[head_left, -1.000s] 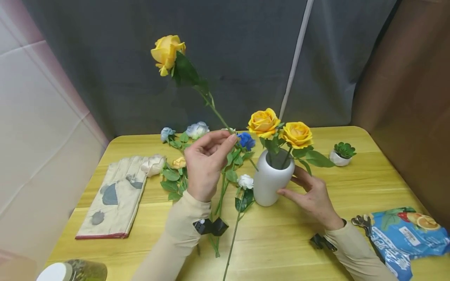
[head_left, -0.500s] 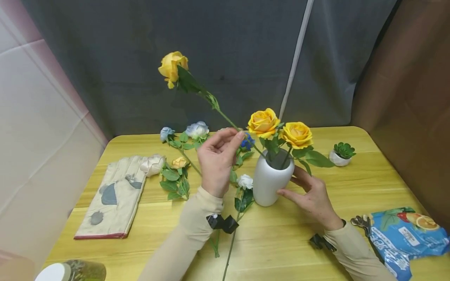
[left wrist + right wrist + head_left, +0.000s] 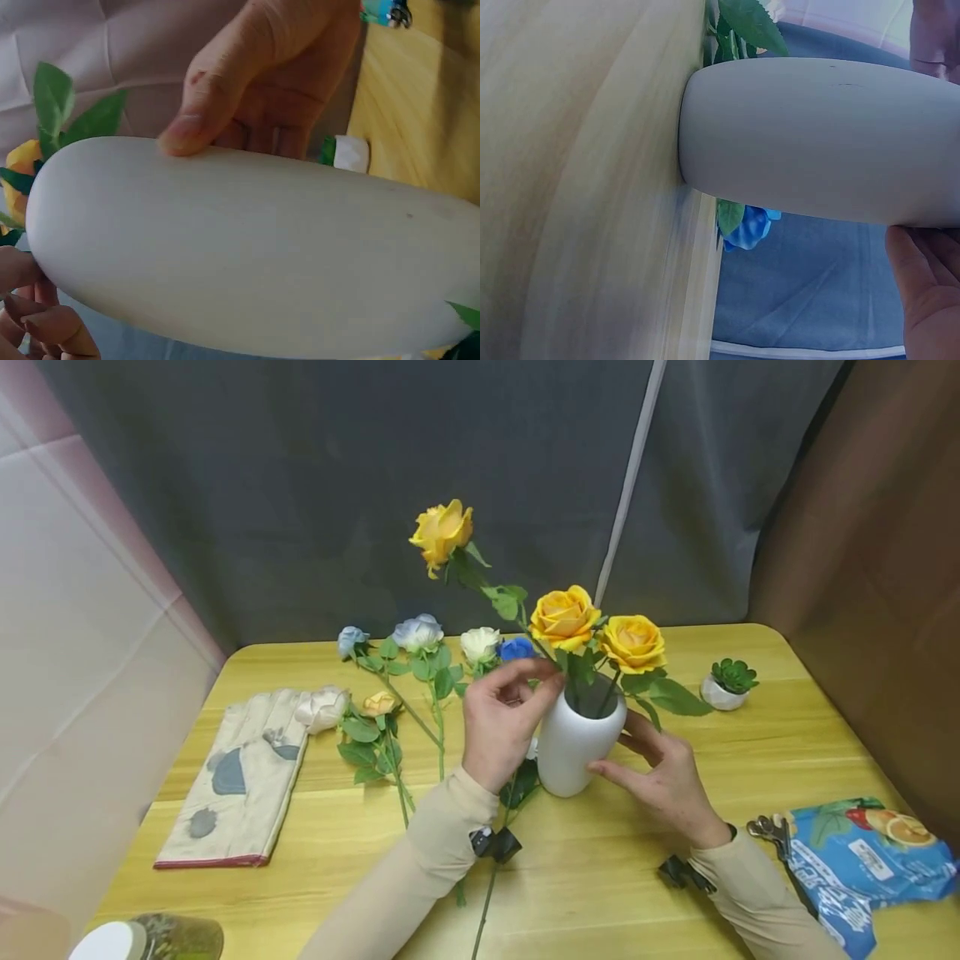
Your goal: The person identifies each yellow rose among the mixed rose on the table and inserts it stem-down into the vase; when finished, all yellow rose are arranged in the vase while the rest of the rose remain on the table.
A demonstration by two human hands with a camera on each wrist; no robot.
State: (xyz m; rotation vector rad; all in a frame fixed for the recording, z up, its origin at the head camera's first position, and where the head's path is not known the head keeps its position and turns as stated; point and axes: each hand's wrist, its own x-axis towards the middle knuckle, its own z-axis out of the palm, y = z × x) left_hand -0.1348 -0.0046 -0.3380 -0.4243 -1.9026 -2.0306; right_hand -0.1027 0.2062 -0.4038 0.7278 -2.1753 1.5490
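My left hand [image 3: 506,722] pinches the green stem of a yellow rose [image 3: 442,531] beside the vase's mouth; the stem's lower end is hidden behind the fingers. The bloom leans up and left. Two more yellow roses, one in the middle [image 3: 564,618] and one to the right [image 3: 633,643], stand in the white vase [image 3: 573,747]. With thumb and fingers, my right hand [image 3: 667,777] holds the upright vase at its right side. The left wrist view shows that right thumb [image 3: 184,135] against the smooth vase wall [image 3: 262,247].
Left of the vase lie several loose flowers, among them a blue one [image 3: 516,649] and white ones [image 3: 480,645]. A folded cloth [image 3: 232,777], a lidded jar [image 3: 176,935], a small potted succulent [image 3: 727,685] and a clipped blue bag [image 3: 870,860] are also on the wooden table [image 3: 600,885].
My left hand has moved right to the vase's mouth, bringing the yellow rose right and down. The right hand and the vase have stayed put.
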